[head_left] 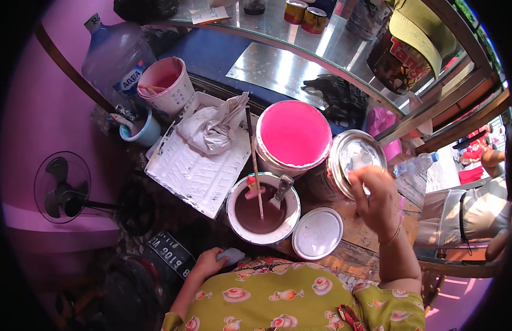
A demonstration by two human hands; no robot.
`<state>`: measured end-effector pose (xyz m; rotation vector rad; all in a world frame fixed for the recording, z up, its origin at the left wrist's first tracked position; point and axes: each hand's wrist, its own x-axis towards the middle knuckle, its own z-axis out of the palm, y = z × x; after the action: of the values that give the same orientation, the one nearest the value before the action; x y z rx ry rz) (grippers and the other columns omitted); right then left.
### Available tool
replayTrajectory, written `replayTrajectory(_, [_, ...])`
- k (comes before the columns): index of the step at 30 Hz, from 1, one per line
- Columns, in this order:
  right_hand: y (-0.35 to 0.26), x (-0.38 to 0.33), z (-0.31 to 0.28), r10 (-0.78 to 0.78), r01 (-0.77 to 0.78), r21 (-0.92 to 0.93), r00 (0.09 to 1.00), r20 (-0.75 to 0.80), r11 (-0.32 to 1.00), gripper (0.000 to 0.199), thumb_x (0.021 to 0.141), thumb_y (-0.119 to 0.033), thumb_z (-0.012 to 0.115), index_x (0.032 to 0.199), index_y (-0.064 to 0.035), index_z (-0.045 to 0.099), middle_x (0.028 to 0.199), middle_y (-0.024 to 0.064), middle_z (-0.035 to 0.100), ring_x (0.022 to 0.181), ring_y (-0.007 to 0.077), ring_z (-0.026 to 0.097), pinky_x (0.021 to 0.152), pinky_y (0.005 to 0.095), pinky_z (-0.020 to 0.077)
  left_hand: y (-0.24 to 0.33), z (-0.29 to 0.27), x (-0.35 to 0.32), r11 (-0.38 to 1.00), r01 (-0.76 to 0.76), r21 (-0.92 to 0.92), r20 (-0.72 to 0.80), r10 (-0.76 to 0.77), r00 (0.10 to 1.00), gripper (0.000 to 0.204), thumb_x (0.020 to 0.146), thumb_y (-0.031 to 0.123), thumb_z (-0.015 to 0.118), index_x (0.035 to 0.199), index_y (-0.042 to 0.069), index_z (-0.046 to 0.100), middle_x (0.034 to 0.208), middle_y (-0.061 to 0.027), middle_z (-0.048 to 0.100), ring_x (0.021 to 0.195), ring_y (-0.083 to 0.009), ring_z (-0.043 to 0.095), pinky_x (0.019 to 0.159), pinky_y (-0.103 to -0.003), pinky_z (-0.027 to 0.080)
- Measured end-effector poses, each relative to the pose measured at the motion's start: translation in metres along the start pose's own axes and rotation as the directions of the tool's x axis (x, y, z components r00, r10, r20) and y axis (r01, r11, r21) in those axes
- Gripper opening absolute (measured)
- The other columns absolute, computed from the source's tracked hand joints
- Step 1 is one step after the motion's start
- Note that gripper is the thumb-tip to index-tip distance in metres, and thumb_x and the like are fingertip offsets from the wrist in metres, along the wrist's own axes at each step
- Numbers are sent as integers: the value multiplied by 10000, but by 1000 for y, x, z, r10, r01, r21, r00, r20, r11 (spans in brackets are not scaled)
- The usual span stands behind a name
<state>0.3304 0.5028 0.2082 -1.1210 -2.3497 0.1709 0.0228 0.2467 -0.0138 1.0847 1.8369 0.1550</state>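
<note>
My right hand [375, 199] is over the silver lid of a paint can [344, 144], its fingers curled in a pinch. What they hold, if anything, I cannot make out. Low by my body, my left hand [209, 263] is closed on a pale grey piece [231, 256], perhaps a folded cloth. Between the hands stands a white bucket [231, 212] of murky brown liquid, with a stick [253, 143], a scraper [283, 187] and a pink-marked tool in it. A white round lid [317, 233] lies beside it. Behind is a tub of bright pink paint [295, 133].
Left of the tub, a white paint tray [192, 176] bears a crumpled plastic bag [212, 129]. Farther left are a pink-stained bucket [166, 87], a blue pail [141, 131], a large water bottle [115, 58] and a fan [62, 187]. A glass shelf [256, 25] spans the back. A person [471, 215] stands at right.
</note>
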Motion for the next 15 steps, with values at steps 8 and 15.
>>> replayTrajectory(8, [93, 125, 72, 395, -246, -325, 733, 554, 913, 399, 858, -375, 519, 887, -2, 656, 860, 203, 635, 874, 349, 614, 755, 417, 470, 5, 3, -1, 999, 5, -53, -32, -6, 999, 436, 777, 333, 657, 1073, 16, 609, 991, -222, 632, 944, -350, 614, 833, -385, 475])
replayTrajectory(15, [128, 143, 96, 252, -353, 45, 745, 618, 934, 327, 734, -256, 613, 772, 68, 629, 570, 128, 537, 560, 171, 534, 545, 349, 428, -26, 15, -18, 996, 67, -55, -71, -71, 995, 449, 772, 359, 652, 1081, 36, 611, 998, -211, 635, 952, -345, 613, 843, -380, 474])
